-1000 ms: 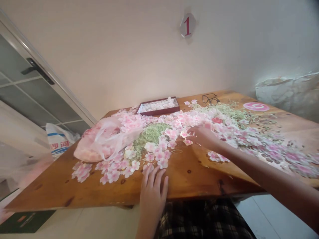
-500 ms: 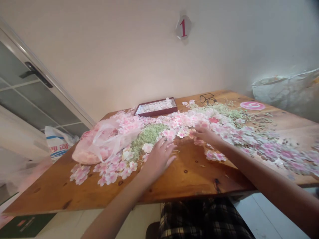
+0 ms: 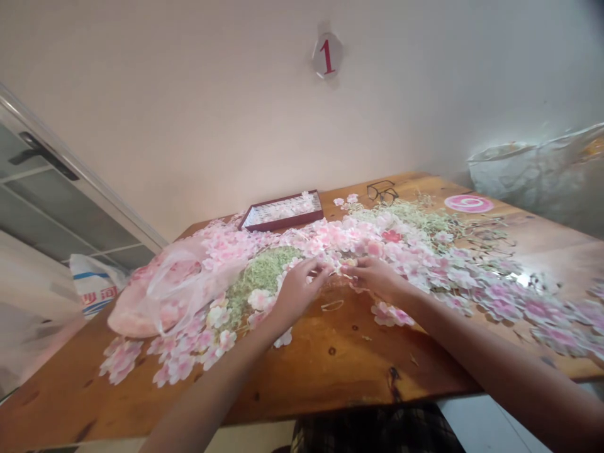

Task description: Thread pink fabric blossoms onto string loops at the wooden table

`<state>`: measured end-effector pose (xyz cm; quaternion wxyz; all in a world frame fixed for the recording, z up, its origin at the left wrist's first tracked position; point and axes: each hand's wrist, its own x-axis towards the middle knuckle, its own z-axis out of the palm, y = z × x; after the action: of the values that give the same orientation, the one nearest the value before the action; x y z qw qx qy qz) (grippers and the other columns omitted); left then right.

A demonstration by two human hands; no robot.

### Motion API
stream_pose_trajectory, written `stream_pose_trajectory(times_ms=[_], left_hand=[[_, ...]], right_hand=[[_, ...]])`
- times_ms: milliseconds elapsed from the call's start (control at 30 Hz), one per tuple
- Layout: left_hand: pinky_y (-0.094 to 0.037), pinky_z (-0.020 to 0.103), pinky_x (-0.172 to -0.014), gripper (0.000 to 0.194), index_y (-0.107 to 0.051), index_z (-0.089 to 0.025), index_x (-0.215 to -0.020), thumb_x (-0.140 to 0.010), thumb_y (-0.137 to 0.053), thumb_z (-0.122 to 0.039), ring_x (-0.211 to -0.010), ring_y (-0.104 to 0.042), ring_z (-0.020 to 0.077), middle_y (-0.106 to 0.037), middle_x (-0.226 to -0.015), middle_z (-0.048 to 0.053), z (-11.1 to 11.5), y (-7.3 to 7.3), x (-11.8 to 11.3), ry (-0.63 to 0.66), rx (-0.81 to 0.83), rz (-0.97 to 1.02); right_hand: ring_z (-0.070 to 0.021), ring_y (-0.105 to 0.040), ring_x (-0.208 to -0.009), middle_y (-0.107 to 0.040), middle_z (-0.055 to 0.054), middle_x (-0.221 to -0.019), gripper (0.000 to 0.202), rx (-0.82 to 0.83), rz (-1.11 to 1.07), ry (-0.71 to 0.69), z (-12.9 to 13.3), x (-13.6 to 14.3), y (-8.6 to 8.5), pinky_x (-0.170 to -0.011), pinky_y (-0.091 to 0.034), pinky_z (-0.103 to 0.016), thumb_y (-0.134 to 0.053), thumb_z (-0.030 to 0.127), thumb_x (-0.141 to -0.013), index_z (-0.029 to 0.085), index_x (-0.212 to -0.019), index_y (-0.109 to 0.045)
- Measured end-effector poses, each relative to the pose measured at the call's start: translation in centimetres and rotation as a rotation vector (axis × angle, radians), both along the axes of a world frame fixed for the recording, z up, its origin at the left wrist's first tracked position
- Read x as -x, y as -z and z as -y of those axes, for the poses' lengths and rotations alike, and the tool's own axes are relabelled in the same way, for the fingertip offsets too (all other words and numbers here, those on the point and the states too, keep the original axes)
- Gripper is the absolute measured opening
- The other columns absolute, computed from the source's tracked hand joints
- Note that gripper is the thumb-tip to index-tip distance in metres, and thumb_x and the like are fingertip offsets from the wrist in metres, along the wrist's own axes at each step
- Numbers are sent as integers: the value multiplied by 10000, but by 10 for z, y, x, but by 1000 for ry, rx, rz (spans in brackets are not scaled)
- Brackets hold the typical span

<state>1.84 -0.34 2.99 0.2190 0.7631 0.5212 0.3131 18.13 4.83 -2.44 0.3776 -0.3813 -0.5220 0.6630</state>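
Note:
Pink and white artificial flowers (image 3: 325, 236) lie in a broad heap across the wooden table (image 3: 302, 384). My left hand (image 3: 302, 284) is at the front of the heap, thumb and fingers pinched together; whatever they hold is too small to tell. Just to its right, my right hand (image 3: 377, 277) pinches a pale artificial flower (image 3: 348, 267) at its fingertips. The two hands' fingertips are close together, with petals between and behind them. Left of my left hand lies a mound of green artificial stems (image 3: 264, 272). A thin yellowish loop (image 3: 332, 306) rests on the wood below the hands.
A dark red tray (image 3: 283, 221) with small pale pieces stands by the wall. At left is a translucent plastic bag (image 3: 174, 296) of pink flowers. Glasses (image 3: 383, 192), a pink disc (image 3: 469, 203) and more green stems (image 3: 410, 214) lie toward the back right.
My hands have come closer together, and the left fingers have gone from spread to pinched. A pale flower now shows at my right fingertips. The view has shifted slightly to the right.

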Motion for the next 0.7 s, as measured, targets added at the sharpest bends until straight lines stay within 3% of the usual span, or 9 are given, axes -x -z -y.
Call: stream_pose_trajectory(times_ms=[133, 233, 433, 600, 700], left_hand=[[-418, 266, -734, 351, -521, -178, -939, -683, -522, -418, -834, -543, 152, -571, -949, 52, -14, 6, -7, 17, 291, 356], [-426, 253, -686, 331, -550, -149, -842, -627, -587, -398, -751, -555, 142, -587, -833, 53, -19, 19, -10, 34, 461, 523], [-436, 230, -636, 263, -513, -154, -707, -606, -615, -374, -609, -523, 81, -540, -682, -14, -20, 35, -4, -95, 509, 804], [-446, 234, -660, 256, -483, -182, -734, -626, -599, -382, -607, -546, 71, -508, -666, -49, -21, 39, 8, -245, 464, 901], [-451, 247, -647, 256, -467, -194, -757, -637, -588, -385, -629, -577, 97, -530, -691, -46, -22, 42, 10, -252, 528, 955]], right_hand=[[-47, -353, -422, -403, 57, -466, 305, -153, 155, -29, 4, -1, -5, -421, -251, -194, -627, 389, -609, 146, -558, -449], [-52, -357, -428, -416, 56, -464, 298, -212, 244, -39, 7, -3, -9, -428, -242, -198, -619, 394, -612, 147, -562, -460], [-66, -446, -512, -491, 24, -585, 246, -93, 97, -118, 5, -3, -5, -499, -332, -201, -583, 381, -650, 141, -647, -530], [-72, -461, -500, -497, 9, -581, 244, -42, 110, -36, 1, -6, -3, -504, -364, -214, -556, 381, -681, 143, -642, -525], [-81, -489, -519, -519, 4, -599, 218, -57, 158, -33, 3, -6, -10, -517, -386, -216, -523, 361, -710, 153, -645, -523]])
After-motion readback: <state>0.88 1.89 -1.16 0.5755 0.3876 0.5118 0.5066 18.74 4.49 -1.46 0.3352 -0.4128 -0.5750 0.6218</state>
